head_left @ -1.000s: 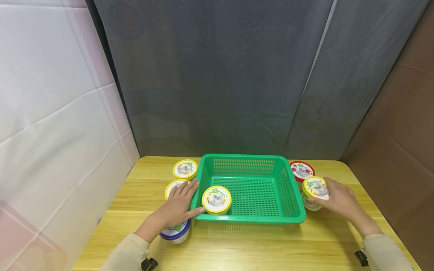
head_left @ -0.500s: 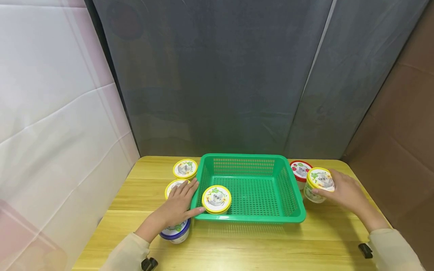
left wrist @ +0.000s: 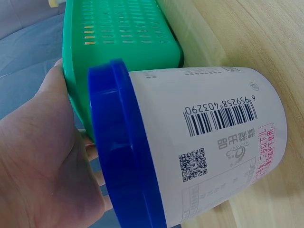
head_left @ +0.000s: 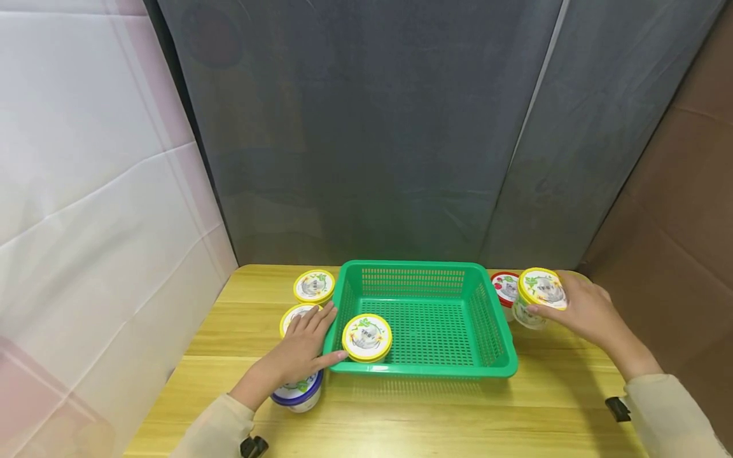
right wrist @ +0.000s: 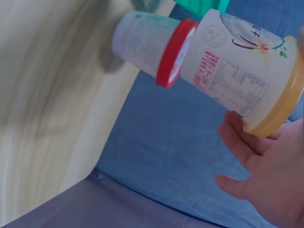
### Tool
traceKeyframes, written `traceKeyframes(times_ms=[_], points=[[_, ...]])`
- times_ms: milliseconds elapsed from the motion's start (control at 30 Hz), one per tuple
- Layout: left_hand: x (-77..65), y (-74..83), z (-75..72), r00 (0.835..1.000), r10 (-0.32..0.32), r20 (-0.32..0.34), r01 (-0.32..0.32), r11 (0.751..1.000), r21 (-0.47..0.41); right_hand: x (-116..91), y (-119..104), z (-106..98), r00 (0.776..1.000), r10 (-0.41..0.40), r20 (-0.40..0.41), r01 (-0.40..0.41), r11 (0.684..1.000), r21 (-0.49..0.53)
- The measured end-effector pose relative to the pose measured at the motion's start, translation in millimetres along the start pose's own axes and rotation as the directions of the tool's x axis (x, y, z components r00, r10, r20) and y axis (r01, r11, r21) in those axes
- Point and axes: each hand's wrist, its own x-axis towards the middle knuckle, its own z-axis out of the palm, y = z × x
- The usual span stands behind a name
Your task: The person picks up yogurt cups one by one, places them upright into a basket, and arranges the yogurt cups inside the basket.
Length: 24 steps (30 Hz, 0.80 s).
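My right hand (head_left: 586, 305) grips a paper tub with a yellow lid (head_left: 541, 289) near the lid, to the right of the green basket (head_left: 424, 370). In the right wrist view this tub (right wrist: 242, 61) is raised off the table, and a red-lidded tub (right wrist: 152, 45) stands behind it. My left hand (head_left: 300, 346) rests on the basket's left rim with its fingers extended. Inside the basket, at its front left, sits another yellow-lidded tub (head_left: 368, 337). A blue-lidded tub (left wrist: 204, 133) stands close by my left palm, partly hidden under the hand in the head view.
Left of the basket stand two more yellow-lidded tubs, one at the back (head_left: 314, 286) and one (head_left: 294, 316) partly covered by my left fingers. A grey curtain (head_left: 366, 140) hangs behind the wooden table (head_left: 412, 420). White and brown sheets flank it.
My right hand has lifted the yellow-lidded tub up and slightly right, so it now covers part of the red-lidded tub. The left hand, basket and other tubs have stayed put.
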Motion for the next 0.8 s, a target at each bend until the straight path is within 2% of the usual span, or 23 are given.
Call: traceKeyframes(times_ms=[233, 800], points=[[0.1, 0.0, 0.6, 1.0, -0.001, -0.006, 0.001, 1.0, 0.003, 7, -11, -8, 1.0, 0.005, 0.024, -0.005, 1.0, -0.005], [0.1, 0.7, 0.1, 1.0, 0.003, -0.011, -0.003, 1.0, 0.008, 20, -37, -6, 0.998, -0.06, -0.009, 0.06, 0.998, 0.007]])
